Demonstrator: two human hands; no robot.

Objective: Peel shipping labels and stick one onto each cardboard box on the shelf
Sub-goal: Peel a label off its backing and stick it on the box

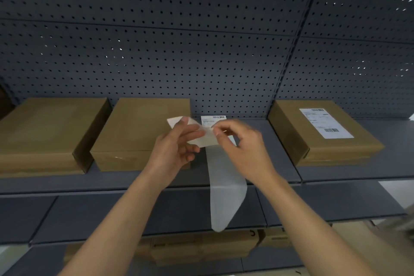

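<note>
The label (213, 120) is up in the air, in front of the shelf (112, 182) — my right hand (244, 141) pinches its edge to peel it. My left hand (177, 148) grips the backing strip (226, 186) to hold it steady, near the bare middle box (139, 127).

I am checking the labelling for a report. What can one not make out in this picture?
All in the head view:
- Print on the stuck label of the right box: too small.
- Where the half-peeled label leaves the backing strip: hidden by the left hand and right hand, whose fingertips are blurred.
- Left box: cut off by the left edge.
- Lower boxes: mostly hidden by the lower shelf.
</note>
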